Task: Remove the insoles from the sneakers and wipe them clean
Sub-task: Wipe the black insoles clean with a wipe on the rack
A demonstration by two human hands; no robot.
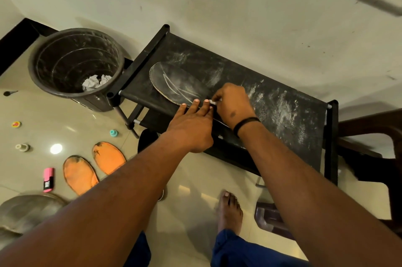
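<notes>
While our left hand [191, 127] presses straight fingers on the dark insole [176, 85] at frame centre, our right hand [231, 102] pinches something small and white; the insole's pale markings are unreadable.

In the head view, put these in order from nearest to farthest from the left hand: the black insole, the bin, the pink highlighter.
From the left hand:
1. Black insole: on the dusty rack top, under its fingertips.
2. Bin: on the floor, left of the rack.
3. Pink highlighter: on the floor, far lower left.

1 black insole [178, 83], 2 orange insoles [79, 174], 1 bin [75, 61].
</notes>
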